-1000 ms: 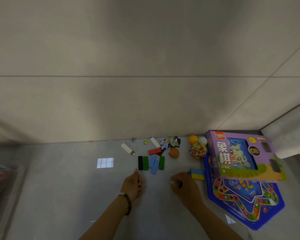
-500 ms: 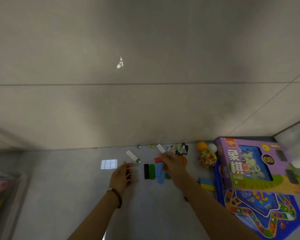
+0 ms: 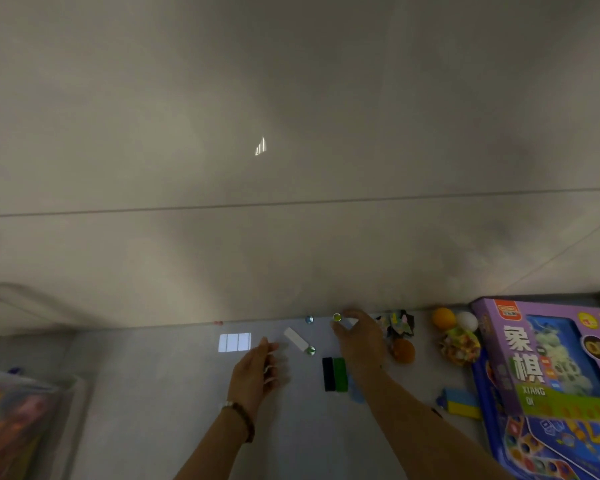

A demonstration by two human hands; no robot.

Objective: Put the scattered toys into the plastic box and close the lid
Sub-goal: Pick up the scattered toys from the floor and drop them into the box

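Toys lie along the foot of the wall on the grey floor. My right hand [image 3: 357,337] reaches to the wall, its fingers arched beside a yellow-green marble [image 3: 337,317]; contact is blurred. My left hand [image 3: 257,368] hovers over the floor with loose fingers, holding nothing I can see. Near it lie a white block [image 3: 295,338], a green marble [image 3: 311,350] and a blue marble [image 3: 309,319]. A black block [image 3: 327,374] and a green block [image 3: 340,374] lie side by side. The clear plastic box [image 3: 66,403], with colourful toys inside, stands at the lower left.
Right of my hand are a dark figure toy [image 3: 397,323], an orange ball [image 3: 403,350], a small orange ball [image 3: 444,317], a white ball [image 3: 466,321] and a mesh ball [image 3: 459,346]. A blue-yellow block [image 3: 461,403], a purple game box [image 3: 551,358] and a blue board [image 3: 551,452] fill the right.
My right hand has moved forward from the blocks to the yellow-green marble at the wall. My left hand has drifted slightly forward. The camera has moved closer to the toys.
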